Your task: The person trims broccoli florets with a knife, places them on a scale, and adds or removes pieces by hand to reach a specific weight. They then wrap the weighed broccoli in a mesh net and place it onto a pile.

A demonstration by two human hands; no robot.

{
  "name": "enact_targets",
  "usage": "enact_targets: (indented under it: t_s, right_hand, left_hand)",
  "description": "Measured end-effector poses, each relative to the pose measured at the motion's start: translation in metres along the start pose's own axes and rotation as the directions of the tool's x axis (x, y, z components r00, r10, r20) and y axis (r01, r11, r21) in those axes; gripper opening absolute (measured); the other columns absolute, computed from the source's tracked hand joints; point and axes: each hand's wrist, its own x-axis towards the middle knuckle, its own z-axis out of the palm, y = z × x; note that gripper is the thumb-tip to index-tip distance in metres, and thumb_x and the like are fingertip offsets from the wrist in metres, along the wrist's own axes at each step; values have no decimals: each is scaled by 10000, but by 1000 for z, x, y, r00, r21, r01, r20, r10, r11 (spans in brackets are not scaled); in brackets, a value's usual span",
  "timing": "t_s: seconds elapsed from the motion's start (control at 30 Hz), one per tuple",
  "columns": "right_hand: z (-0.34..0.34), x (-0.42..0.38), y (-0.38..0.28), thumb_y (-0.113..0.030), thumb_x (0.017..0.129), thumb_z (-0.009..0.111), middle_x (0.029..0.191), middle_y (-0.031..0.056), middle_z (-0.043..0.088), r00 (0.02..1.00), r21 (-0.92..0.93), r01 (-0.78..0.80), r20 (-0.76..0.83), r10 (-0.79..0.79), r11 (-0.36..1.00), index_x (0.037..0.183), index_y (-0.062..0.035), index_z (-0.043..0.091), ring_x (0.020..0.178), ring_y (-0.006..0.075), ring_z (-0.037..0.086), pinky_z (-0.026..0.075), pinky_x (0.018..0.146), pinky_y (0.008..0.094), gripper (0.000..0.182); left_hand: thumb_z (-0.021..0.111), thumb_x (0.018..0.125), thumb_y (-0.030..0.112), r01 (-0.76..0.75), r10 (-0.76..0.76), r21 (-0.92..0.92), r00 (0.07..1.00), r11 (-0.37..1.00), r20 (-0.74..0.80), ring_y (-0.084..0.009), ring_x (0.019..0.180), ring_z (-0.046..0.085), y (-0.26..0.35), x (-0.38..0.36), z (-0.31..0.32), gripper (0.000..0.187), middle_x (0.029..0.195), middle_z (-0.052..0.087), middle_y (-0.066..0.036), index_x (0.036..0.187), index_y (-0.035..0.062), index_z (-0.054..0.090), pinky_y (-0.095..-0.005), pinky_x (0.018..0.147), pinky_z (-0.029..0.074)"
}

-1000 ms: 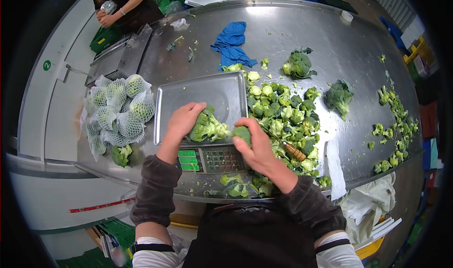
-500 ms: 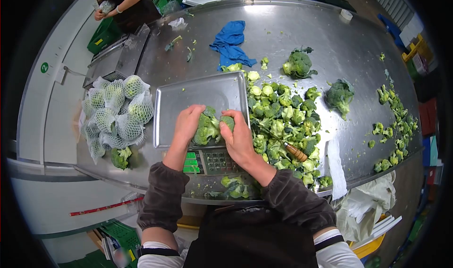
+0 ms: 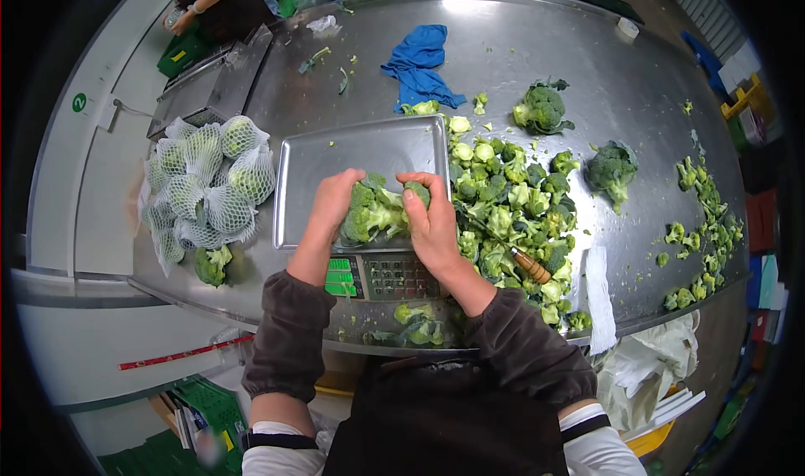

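Over the metal tray (image 3: pixel 360 136) of a weighing scale, my two hands grip broccoli. My left hand (image 3: pixel 332 201) is curled round the larger piece of broccoli (image 3: pixel 367 214), its pale cut stems facing right. In my right hand (image 3: pixel 434 224) a smaller broccoli piece (image 3: pixel 417 193) is held between thumb and fingers, close beside the larger one. Fingers partly hide both pieces. Right of the tray lies a heap of broccoli florets (image 3: pixel 511 195), with a wooden-handled knife (image 3: pixel 531 266) resting on it. Below the tray is the scale's keypad (image 3: pixel 401 276) with a lit green display (image 3: pixel 340 276).
Netted heads (image 3: pixel 201 174) are piled at left beside a loose broccoli piece (image 3: pixel 213 265). A blue cloth (image 3: pixel 417 67) and whole broccoli heads (image 3: pixel 542 107) lie farther back. A white cloth strip (image 3: pixel 598 300) hangs at the front edge. Another person (image 3: pixel 220 6) stands far left.
My hands have drawn slightly apart, and more pale stem shows between the broccoli pieces. The whole view has shifted a little; the other person's hands have moved slightly.
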Motion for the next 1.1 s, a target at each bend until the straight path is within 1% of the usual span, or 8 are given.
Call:
enact_targets:
  t_s: [0.03,0.1,0.47,0.57,0.63,0.7,1.0,1.1]
  right_hand:
    - [0,1,3,-150,895,525,1074,191,575,1000,0,-2,0,2,1000,1128,-12,445,999,331,577,443,850,374,282]
    - [2,4,9,-164,901,519,1063,192,580,960,-76,276,-25,-279,958,1123,-13,451,995,339,577,450,825,369,277]
    - [6,10,-12,-161,858,571,1017,218,555,982,-409,190,75,-174,893,1069,14,454,925,398,553,449,777,423,298]
    - [7,12,-14,-159,849,579,1000,222,550,978,-469,208,93,-186,858,1058,14,457,918,396,550,448,769,431,297]
    - [9,13,-13,-159,845,583,990,223,548,972,-490,235,103,-212,839,1051,12,460,921,395,549,449,767,433,295]
    - [11,16,-10,-147,840,586,989,218,545,975,-544,218,88,-203,810,1043,4,460,926,393,545,450,770,437,282]
    - [22,7,18,-158,885,518,1101,250,530,961,-398,236,-40,-274,887,1204,0,430,986,420,535,448,807,446,366]
    - [16,11,10,-243,942,422,1180,265,505,978,-358,209,71,-197,910,1275,3,388,1076,419,506,415,901,416,415]
  left_hand:
    - [570,789,265,49,-49,-60,999,997,8,-160,685,565,2,0,0,357,760,626,-82,851,-79,640,-292,652,439]
    - [568,792,260,49,-49,-67,999,997,3,-156,664,563,9,-4,2,350,751,622,-81,841,-79,638,-290,633,439]
    - [572,805,276,34,-34,-56,999,998,3,-136,627,549,15,-9,5,329,736,598,-58,804,-47,632,-272,583,427]
    - [559,798,247,15,-15,-5,1000,1000,-14,-161,671,573,12,-9,7,337,742,628,-91,831,-78,641,-292,641,443]
    - [548,791,272,-143,153,204,987,968,-37,-204,727,608,13,-14,10,363,789,658,-137,881,-64,653,-309,690,452]
    - [541,787,284,-157,168,251,985,955,-25,-226,760,620,9,-10,8,374,815,661,-162,902,-53,654,-317,710,453]
    - [529,769,300,-282,298,347,955,894,8,-299,842,642,3,-16,16,397,884,667,-205,963,-20,661,-334,764,464]
    - [531,766,295,-290,304,354,953,889,17,-302,854,645,-1,-20,16,393,887,669,-200,979,-8,664,-329,769,468]
